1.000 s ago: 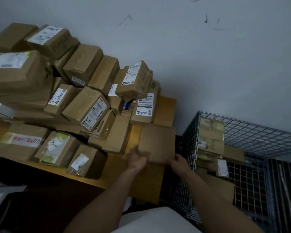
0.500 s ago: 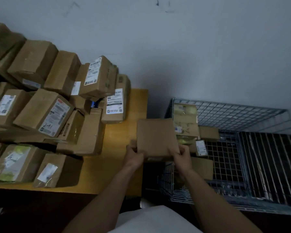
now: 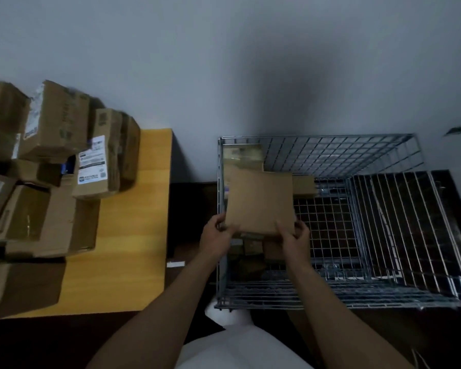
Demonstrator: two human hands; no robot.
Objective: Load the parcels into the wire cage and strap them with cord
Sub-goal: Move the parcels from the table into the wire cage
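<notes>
Head view: we observe a flat cardboard parcel (image 3: 260, 202) held over the open top of the wire cage (image 3: 330, 153), at its left side. The left hand (image 3: 215, 235) grips the parcel's near left corner and the right hand (image 3: 294, 239) grips its near right corner, fingers (image 3: 301, 227) curled round the edge. Loaded parcels (image 3: 253, 247) lie below it along the cage's left wall. Piled cartons (image 3: 56, 123) occupy the yellow bench (image 3: 133, 222), which stands left of the cage and apart from it.
</notes>
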